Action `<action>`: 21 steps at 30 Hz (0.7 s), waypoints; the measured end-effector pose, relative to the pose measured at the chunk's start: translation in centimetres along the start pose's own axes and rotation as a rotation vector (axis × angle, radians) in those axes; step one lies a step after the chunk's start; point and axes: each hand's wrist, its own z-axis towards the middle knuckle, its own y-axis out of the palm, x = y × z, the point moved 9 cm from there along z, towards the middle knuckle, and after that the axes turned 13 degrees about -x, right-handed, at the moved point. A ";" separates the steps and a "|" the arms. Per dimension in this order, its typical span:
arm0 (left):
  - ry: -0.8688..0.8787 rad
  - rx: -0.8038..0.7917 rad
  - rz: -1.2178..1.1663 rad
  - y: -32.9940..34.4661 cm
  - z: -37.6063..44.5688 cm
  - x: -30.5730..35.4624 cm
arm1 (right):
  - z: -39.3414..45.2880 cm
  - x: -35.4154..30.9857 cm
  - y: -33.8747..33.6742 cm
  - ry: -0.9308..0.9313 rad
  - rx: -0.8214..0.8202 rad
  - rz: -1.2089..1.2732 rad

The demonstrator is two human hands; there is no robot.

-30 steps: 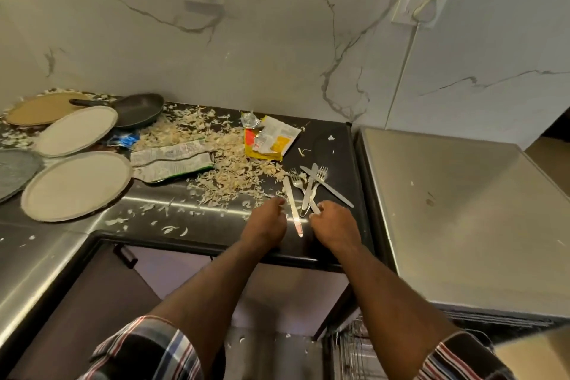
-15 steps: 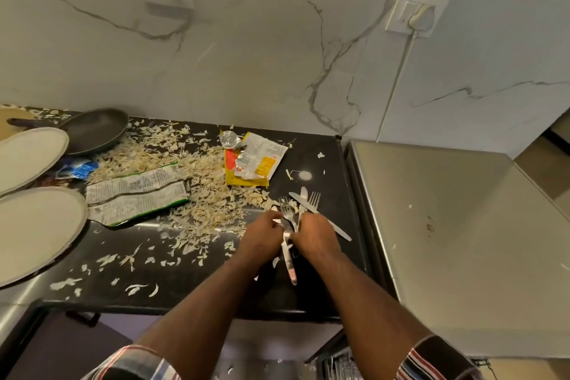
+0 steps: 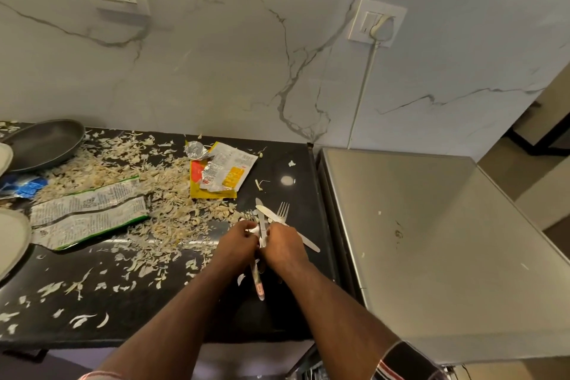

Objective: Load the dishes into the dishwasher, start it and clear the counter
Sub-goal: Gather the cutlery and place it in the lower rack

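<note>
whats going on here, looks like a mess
A person is gathering the cutlery on the black counter: the left hand and right hand close around knives and forks beside the steel dishwasher top. Vegetable peelings, torn wrappers, a dark pan and plates remain on the counter.

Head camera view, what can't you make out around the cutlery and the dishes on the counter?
- Cutlery: the left hand and right hand cover the handles, so the piece count is unclear.
- Frying pan: its left part is cut off by the frame edge.
- Two plates: mostly outside the left edge.
- Dishwasher rack: only a sliver shows at the bottom edge, behind the right arm.
- Wrapper: print too small to read.
</note>
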 end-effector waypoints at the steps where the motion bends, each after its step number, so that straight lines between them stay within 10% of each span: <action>1: -0.009 0.002 -0.023 0.0 0.1 0.0 | 0.1 0.3 0.0 0.013 -0.008 0.033; 11: -0.025 0.007 -0.362 -0.7 -0.2 0.0 | 0.3 2.5 -0.2 0.050 0.014 0.395; 15: -0.063 -0.009 -0.616 -0.8 -1.0 0.1 | -0.1 0.7 1.5 -0.090 -0.212 0.717; 21: -0.086 0.015 -0.738 -1.2 -1.4 -0.4 | 1.4 3.9 -4.3 -0.033 0.130 0.134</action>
